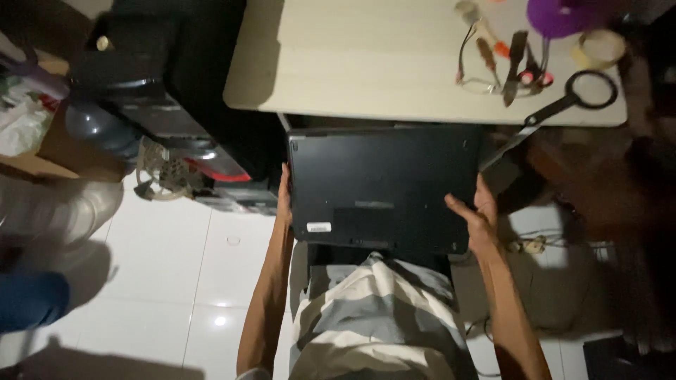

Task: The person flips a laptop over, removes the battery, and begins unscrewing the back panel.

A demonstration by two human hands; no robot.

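Note:
A closed black laptop (pixel 380 186) is held bottom side up over my lap, just below the edge of a pale wooden table (pixel 366 56). My left hand (pixel 284 200) grips its left edge. On the right edge sits my right hand (pixel 477 218), thumb lying on the underside. A small white sticker (pixel 318 227) shows near the laptop's lower left corner. My striped grey and cream shirt (pixel 380 317) fills the view below it.
Scissors (pixel 563 105), small tools (pixel 503 63), a tape roll (pixel 597 48) and a purple object (pixel 560 14) lie at the table's right end. A dark computer case (pixel 162 77) and clutter stand at the left. White floor tiles (pixel 176 260) lie below.

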